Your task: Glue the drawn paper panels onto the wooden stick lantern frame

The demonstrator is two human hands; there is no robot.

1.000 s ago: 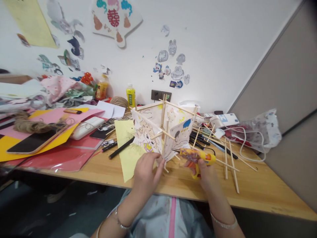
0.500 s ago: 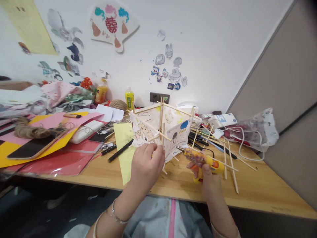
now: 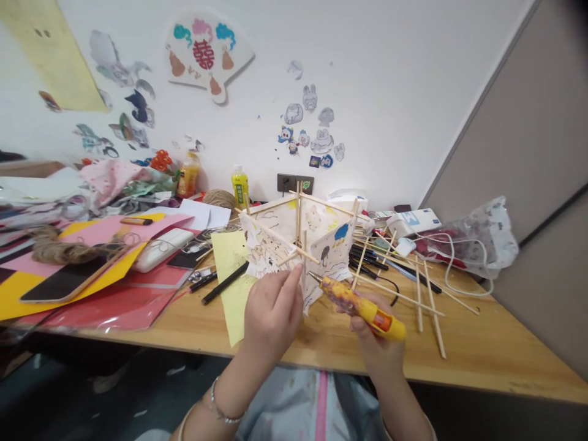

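A lantern-like frame of thin wooden sticks (image 3: 281,239), with drawn-on white paper panels (image 3: 333,248), stands in front of me on the desk. My left hand (image 3: 275,312) is closed at its near corner, index finger stretched up along the upright stick; the thumb is hidden. In my right hand (image 3: 379,349) is a yellow glue gun (image 3: 361,306) with a patterned front part. Its metal nozzle points up and left, close to the near corner post and my left fingertip. A sheet of yellow paper (image 3: 229,306) lies left of the frame, with a black pen (image 3: 225,283) across it.
Loose sticks (image 3: 434,318) and several pens lie to the right, with a white cable (image 3: 452,269) and a plastic bag (image 3: 487,239). Coloured paper, a phone (image 3: 68,275) and twine (image 3: 64,248) crowd the left. Bottles (image 3: 239,184) stand by the wall.
The glue gun has moved left and tilted, bringing its nozzle nearer to the frame's near corner. My left index finger has straightened upward.
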